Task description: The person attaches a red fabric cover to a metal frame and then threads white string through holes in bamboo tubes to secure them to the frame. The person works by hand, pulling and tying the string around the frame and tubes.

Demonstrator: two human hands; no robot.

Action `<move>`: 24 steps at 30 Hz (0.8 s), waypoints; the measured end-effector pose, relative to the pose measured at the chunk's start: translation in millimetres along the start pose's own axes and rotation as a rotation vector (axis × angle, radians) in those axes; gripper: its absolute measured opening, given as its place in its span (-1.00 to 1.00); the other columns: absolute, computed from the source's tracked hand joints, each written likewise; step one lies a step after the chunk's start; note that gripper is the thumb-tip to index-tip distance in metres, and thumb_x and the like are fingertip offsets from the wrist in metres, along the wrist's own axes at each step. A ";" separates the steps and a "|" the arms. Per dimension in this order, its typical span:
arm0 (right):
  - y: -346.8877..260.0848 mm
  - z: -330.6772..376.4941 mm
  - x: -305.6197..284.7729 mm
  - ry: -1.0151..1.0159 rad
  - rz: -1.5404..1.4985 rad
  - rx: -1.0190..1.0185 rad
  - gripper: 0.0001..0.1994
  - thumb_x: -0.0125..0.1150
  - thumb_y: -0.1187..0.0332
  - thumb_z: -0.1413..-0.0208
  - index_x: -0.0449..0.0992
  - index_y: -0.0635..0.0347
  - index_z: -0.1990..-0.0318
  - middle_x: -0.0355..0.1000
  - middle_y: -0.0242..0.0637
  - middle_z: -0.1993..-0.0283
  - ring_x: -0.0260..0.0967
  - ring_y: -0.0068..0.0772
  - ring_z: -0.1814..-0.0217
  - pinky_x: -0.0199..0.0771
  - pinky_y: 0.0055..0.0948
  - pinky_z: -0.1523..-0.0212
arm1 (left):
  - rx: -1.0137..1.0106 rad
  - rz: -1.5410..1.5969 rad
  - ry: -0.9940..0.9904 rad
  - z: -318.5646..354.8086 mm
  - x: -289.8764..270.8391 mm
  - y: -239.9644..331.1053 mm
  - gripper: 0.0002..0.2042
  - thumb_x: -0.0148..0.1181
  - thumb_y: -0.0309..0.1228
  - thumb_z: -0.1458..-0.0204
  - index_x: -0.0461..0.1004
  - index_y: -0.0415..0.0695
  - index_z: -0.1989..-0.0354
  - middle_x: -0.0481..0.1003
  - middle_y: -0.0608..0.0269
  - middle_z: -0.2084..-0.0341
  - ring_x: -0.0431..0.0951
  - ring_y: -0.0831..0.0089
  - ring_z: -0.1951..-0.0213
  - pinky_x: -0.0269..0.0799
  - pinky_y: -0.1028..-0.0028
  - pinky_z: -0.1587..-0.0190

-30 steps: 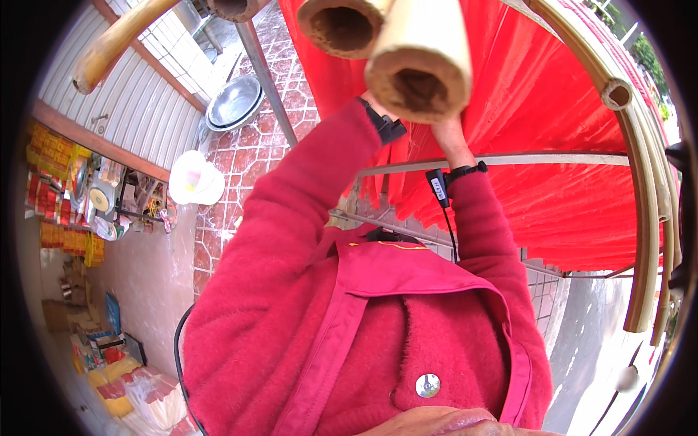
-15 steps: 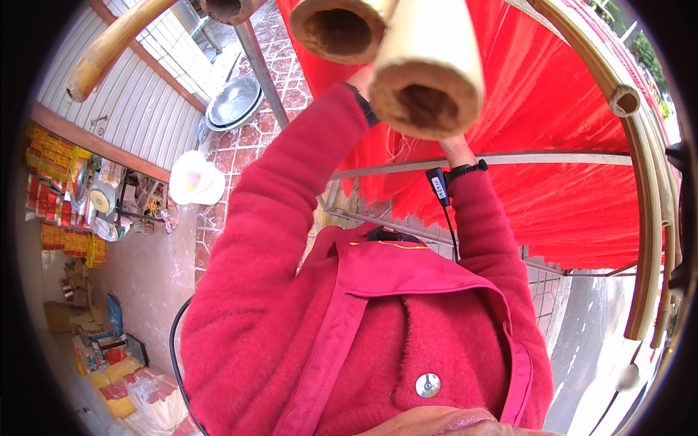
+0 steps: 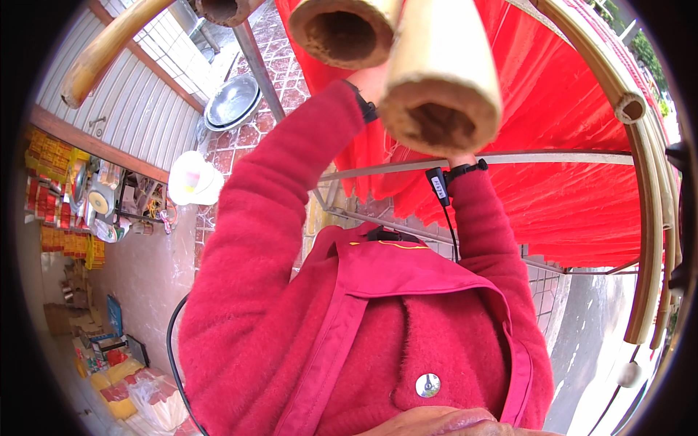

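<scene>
A: Up above the red sleeves, two thick bamboo poles come end-on at the camera. The near pole [image 3: 440,87] shows its hollow cut end, and the second pole [image 3: 342,33] sits just beside it, to its left and a little higher.

B: And the hands?

A: Mostly hidden. The left hand [image 3: 372,81] is only a sliver of skin past the cuff, tucked between the two pole ends, apparently under or against them. The right hand [image 3: 459,157] is behind the near pole, only the wrist with its black band [image 3: 465,170] showing. I cannot tell how either hand is closed, or whether the fingers wrap the poles or merely prop them.

B: What else is about?

A: A red cloth [image 3: 567,145] hangs behind over a metal rail [image 3: 509,157]. Curved bamboo [image 3: 647,218] runs down the right edge. A metal basin [image 3: 233,102] lies on the tiled floor, a white hat [image 3: 193,178] nearby.

B: What could go wrong?

A: My guess is that the poles are heavy and held overhead with raised arms. If one rolls off a palm it could drop toward the head, or swing into the rail and catch the cloth. Two round poles side by side can also slide against each other and pinch fingers.
</scene>
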State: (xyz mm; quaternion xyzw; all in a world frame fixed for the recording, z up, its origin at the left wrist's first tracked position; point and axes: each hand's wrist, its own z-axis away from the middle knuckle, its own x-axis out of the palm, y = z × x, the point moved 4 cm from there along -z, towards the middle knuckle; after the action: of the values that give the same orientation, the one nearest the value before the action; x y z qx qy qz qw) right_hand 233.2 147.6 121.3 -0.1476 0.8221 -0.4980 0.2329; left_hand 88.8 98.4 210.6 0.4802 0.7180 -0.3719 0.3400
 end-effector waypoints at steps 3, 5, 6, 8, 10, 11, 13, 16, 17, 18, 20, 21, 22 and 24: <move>6.1 0.0 -1.0 0.013 0.001 -0.002 -0.29 -0.09 0.71 -0.13 0.05 0.15 -0.48 0.27 0.03 -0.36 0.28 -0.10 -0.38 0.32 -0.22 -0.34 | 0.018 0.006 0.004 5.7 4.0 -0.4 -0.49 -0.01 -0.42 -0.14 0.30 -0.11 -0.32 0.60 0.03 0.34 0.67 0.10 0.34 0.58 0.15 0.36; 11.3 -1.4 -0.4 0.015 -0.002 -0.004 -0.30 -0.08 0.70 -0.14 0.06 0.15 -0.48 0.28 0.01 -0.34 0.29 -0.12 -0.36 0.33 -0.24 -0.33 | 0.032 0.021 0.008 8.3 7.6 0.0 -0.49 0.00 -0.41 -0.14 0.30 -0.08 -0.33 0.59 0.04 0.33 0.67 0.11 0.34 0.58 0.16 0.36; 12.7 -2.5 0.0 0.012 -0.008 0.000 -0.31 -0.07 0.69 -0.15 0.06 0.15 -0.47 0.30 0.00 -0.33 0.30 -0.13 -0.35 0.34 -0.26 -0.32 | 0.041 0.030 0.012 9.6 9.5 0.5 -0.49 0.00 -0.40 -0.14 0.30 -0.06 -0.33 0.59 0.05 0.33 0.67 0.11 0.34 0.58 0.16 0.36; 9.9 -4.9 2.0 -0.003 -0.067 0.029 -0.37 -0.04 0.64 -0.19 0.11 0.16 -0.45 0.35 -0.05 -0.27 0.34 -0.19 -0.28 0.38 -0.31 -0.27 | 0.056 0.068 0.034 12.4 13.6 1.1 -0.49 0.00 -0.39 -0.15 0.30 -0.03 -0.33 0.59 0.06 0.33 0.67 0.11 0.34 0.58 0.16 0.36; -4.0 -5.6 4.5 -0.021 -0.172 0.081 -0.45 0.00 0.57 -0.26 0.19 0.16 -0.41 0.43 -0.12 -0.19 0.42 -0.28 -0.19 0.45 -0.36 -0.19 | 0.071 0.128 0.073 14.9 18.0 1.5 -0.49 0.01 -0.37 -0.15 0.30 -0.01 -0.33 0.59 0.07 0.32 0.67 0.12 0.34 0.58 0.17 0.37; -13.3 -3.8 4.4 -0.045 -0.309 0.168 -0.50 0.01 0.53 -0.29 0.23 0.16 -0.39 0.46 -0.16 -0.13 0.44 -0.34 -0.11 0.47 -0.40 -0.12 | 0.085 0.172 0.105 16.1 19.6 1.9 -0.49 0.01 -0.36 -0.15 0.30 0.01 -0.33 0.59 0.07 0.32 0.67 0.12 0.34 0.58 0.17 0.37; -38.9 2.0 3.7 -0.095 -0.584 0.342 -0.58 0.03 0.44 -0.35 0.31 0.16 -0.33 0.52 -0.24 -0.02 0.50 -0.47 0.05 0.51 -0.48 0.01 | 0.120 0.300 0.200 15.3 19.5 3.8 -0.49 0.02 -0.35 -0.15 0.30 0.04 -0.34 0.59 0.08 0.32 0.67 0.12 0.35 0.58 0.17 0.37; -85.0 26.0 -13.4 -0.041 -0.798 0.102 -0.62 0.02 0.39 -0.37 0.35 0.15 -0.30 0.52 -0.31 0.12 0.46 -0.57 0.24 0.49 -0.56 0.17 | 0.146 0.567 0.310 10.6 13.2 7.8 -0.49 0.03 -0.33 -0.15 0.31 0.08 -0.34 0.59 0.10 0.31 0.67 0.13 0.35 0.59 0.18 0.37; -86.3 23.1 -14.3 0.026 -0.723 0.236 -0.62 0.01 0.40 -0.37 0.35 0.14 -0.30 0.51 -0.35 0.18 0.43 -0.59 0.31 0.48 -0.59 0.23 | 0.120 0.675 0.252 10.1 12.5 8.3 -0.49 0.03 -0.31 -0.15 0.31 0.10 -0.34 0.58 0.09 0.30 0.67 0.12 0.34 0.59 0.17 0.37; -86.6 18.1 -16.5 0.061 -0.699 0.303 -0.63 0.01 0.40 -0.37 0.35 0.13 -0.30 0.49 -0.38 0.24 0.40 -0.62 0.37 0.46 -0.61 0.29 | 0.088 0.783 0.197 10.2 11.1 8.7 -0.49 0.04 -0.29 -0.16 0.31 0.11 -0.34 0.58 0.09 0.29 0.67 0.12 0.34 0.59 0.17 0.36; -92.0 -7.7 1.7 0.011 -0.358 0.065 -0.62 0.00 0.41 -0.37 0.34 0.12 -0.31 0.45 -0.42 0.29 0.34 -0.63 0.42 0.44 -0.60 0.32 | 0.011 0.702 0.008 9.9 10.2 9.5 -0.50 0.04 -0.27 -0.16 0.31 0.14 -0.33 0.57 0.07 0.28 0.66 0.11 0.33 0.58 0.15 0.34; -84.2 -18.2 4.3 -0.036 -0.276 0.114 -0.59 0.00 0.41 -0.36 0.31 0.12 -0.34 0.41 -0.43 0.31 0.27 -0.65 0.43 0.41 -0.61 0.35 | 0.016 0.553 0.004 10.1 6.6 9.3 -0.51 0.04 -0.26 -0.16 0.32 0.15 -0.32 0.57 0.06 0.27 0.66 0.11 0.33 0.58 0.14 0.34; -77.2 -24.3 5.7 -0.040 -0.189 0.081 -0.54 -0.01 0.43 -0.34 0.26 0.13 -0.38 0.42 -0.34 0.27 0.34 -0.58 0.35 0.46 -0.56 0.27 | 0.021 0.408 0.001 9.8 3.7 9.1 -0.51 0.04 -0.25 -0.16 0.32 0.16 -0.31 0.56 0.06 0.26 0.66 0.10 0.32 0.57 0.13 0.34; -62.6 -42.1 4.3 -0.124 0.037 0.017 -0.48 -0.01 0.45 -0.28 0.22 0.14 -0.41 0.51 -0.08 0.10 0.51 -0.23 0.12 0.54 -0.32 0.06 | 0.054 0.250 0.097 10.7 -3.4 7.9 -0.52 0.03 -0.27 -0.16 0.33 0.15 -0.31 0.56 0.05 0.27 0.65 0.10 0.33 0.56 0.13 0.35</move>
State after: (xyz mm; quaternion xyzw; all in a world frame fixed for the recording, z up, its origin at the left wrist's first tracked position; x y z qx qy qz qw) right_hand 207.8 148.3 192.6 -0.1612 0.8044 -0.4906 0.2939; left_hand 98.7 89.8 206.6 0.5922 0.6579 -0.3223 0.3356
